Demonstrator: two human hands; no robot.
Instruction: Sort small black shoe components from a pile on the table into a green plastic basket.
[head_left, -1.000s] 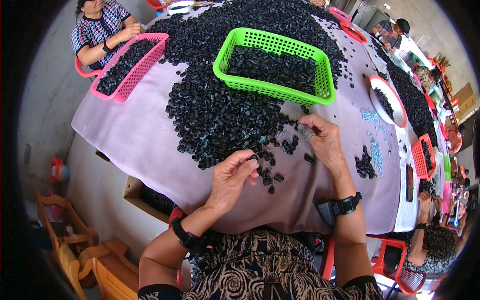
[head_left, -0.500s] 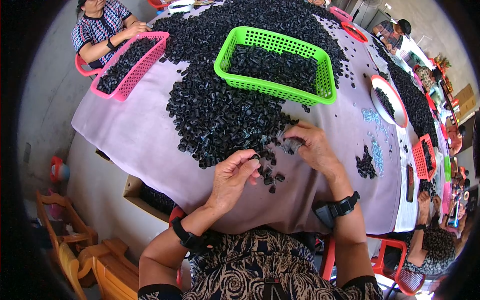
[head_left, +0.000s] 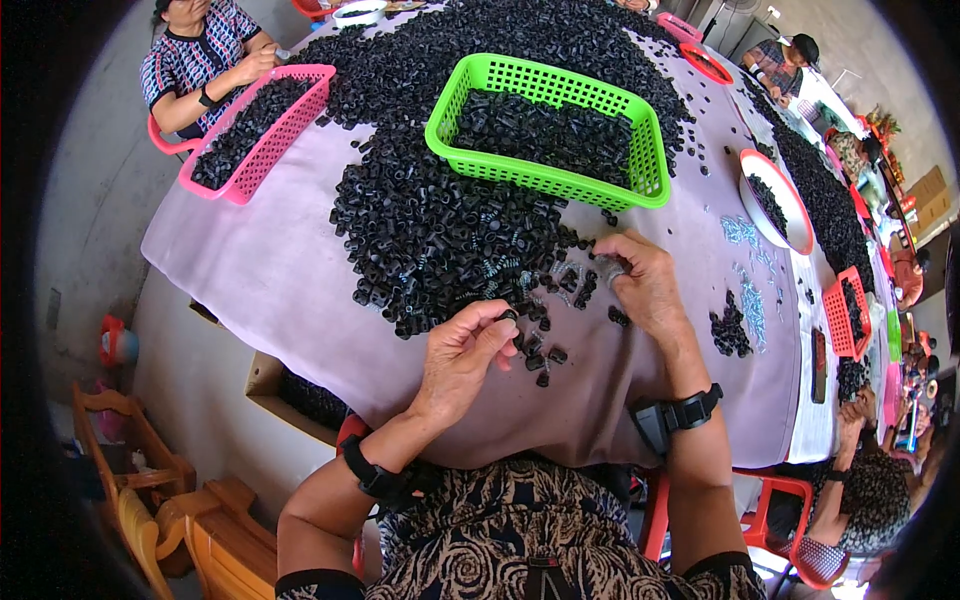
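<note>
My left hand (head_left: 462,352) pinches a small black plastic cap (head_left: 509,316) between thumb and forefinger, just off the near edge of a heap of black plastic caps (head_left: 420,235). To its right, my right hand (head_left: 645,285) is closed, thumb against the fingers, low over the cloth. Something greyish shows at its fingertips, too blurred to name. Small metal springs (head_left: 505,268) lie on the heap, and several clear thin pieces (head_left: 568,278) are scattered between my hands. A few loose caps (head_left: 540,358) rest below my left fingertips.
Beyond the heap stands a green basket (head_left: 550,182) of black parts. A pink basket (head_left: 255,160) is at the left by another person (head_left: 205,60). On the right are a red-rimmed bowl (head_left: 797,215), a pile of bluish pieces (head_left: 752,310) and a red basket (head_left: 838,320).
My right hand has shifted slightly right and away from the heap's edge, uncovering clear pieces and black caps on the cloth. My left hand stays nearly in place with its cap.
</note>
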